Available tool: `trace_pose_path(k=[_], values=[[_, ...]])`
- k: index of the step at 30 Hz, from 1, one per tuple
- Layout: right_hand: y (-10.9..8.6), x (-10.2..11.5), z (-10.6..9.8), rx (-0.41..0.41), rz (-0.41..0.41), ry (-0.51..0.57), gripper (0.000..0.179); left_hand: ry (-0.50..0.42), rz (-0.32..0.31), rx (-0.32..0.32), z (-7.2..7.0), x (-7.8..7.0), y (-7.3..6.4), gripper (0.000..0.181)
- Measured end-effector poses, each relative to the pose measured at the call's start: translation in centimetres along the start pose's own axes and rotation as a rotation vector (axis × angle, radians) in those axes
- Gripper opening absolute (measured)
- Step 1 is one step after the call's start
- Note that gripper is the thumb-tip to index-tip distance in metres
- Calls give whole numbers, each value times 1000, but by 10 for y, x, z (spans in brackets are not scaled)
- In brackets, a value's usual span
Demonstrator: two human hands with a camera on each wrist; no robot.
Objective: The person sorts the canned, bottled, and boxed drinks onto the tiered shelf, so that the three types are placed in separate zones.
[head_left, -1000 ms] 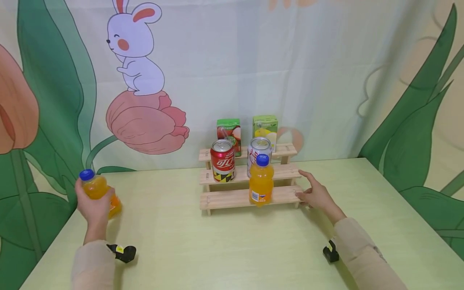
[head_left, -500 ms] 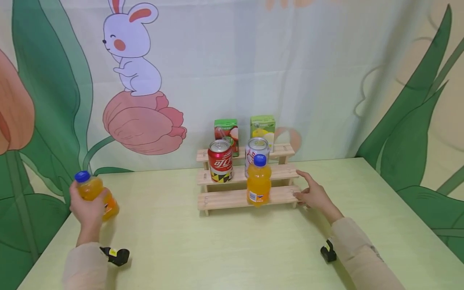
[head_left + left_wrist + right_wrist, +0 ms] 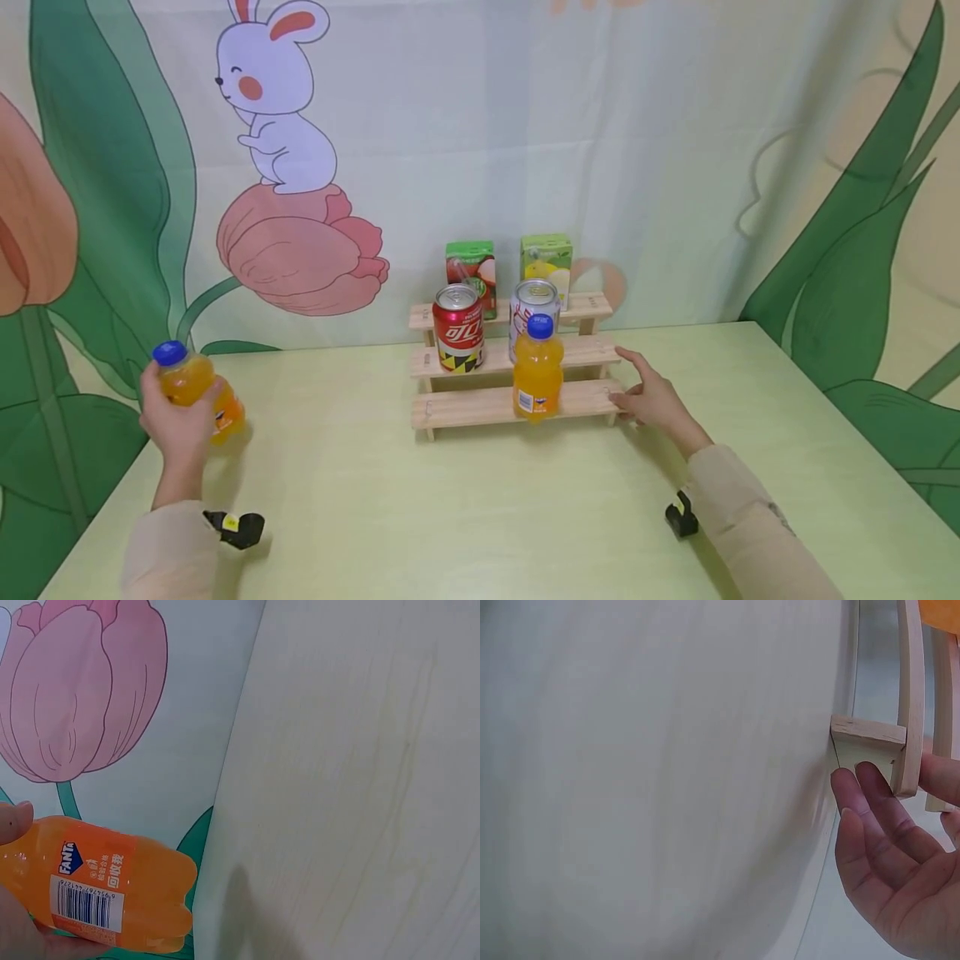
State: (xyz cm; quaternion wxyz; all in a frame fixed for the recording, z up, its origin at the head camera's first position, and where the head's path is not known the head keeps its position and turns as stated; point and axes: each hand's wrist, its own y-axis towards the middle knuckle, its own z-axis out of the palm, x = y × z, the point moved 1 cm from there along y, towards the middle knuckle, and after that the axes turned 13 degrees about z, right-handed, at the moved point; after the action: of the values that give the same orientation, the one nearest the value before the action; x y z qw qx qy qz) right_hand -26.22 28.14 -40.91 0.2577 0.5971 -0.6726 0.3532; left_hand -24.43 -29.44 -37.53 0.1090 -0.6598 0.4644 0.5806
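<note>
My left hand grips an orange Fanta bottle with a blue cap, at the table's left side. It leans, cap toward the upper left; its label and barcode show in the left wrist view, where the bottle lies across the lower left. My right hand holds the right end of a three-step wooden stand by its lowest board. In the right wrist view the thumb and fingers of that hand lie on either side of the board end. A second orange bottle stands upright on the lowest step.
On the middle step are a red cola can and a silver-white can, partly hidden by the bottle. Two juice cartons, one red-green and one light green, stand on the top step. Behind the table hangs a printed curtain.
My left hand, with the bottle in it, has shifted slightly left over the last second. My right hand and the stand keep their places, while the head view shifts a little.
</note>
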Motion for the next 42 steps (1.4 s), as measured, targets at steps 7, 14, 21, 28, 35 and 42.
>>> trace_pose_path(k=[7,14,21,28,35,42], values=[[0,-1,0,-8,6,-9,73,3,15,28,2,-8,-4,66],[1,-1,0,-2,-3,-6,73,3,50,43,5,-12,-9,67],[1,0,-1,-12,-5,-14,72,-7,65,74,8,-22,-14,67],[1,-1,0,-9,-1,-11,72,-26,127,111,11,-25,-20,68],[2,-1,1,-6,5,-7,73,-31,166,138,13,-39,-28,69],[3,-2,1,-6,11,-5,74,-82,222,144,15,-46,-35,67]])
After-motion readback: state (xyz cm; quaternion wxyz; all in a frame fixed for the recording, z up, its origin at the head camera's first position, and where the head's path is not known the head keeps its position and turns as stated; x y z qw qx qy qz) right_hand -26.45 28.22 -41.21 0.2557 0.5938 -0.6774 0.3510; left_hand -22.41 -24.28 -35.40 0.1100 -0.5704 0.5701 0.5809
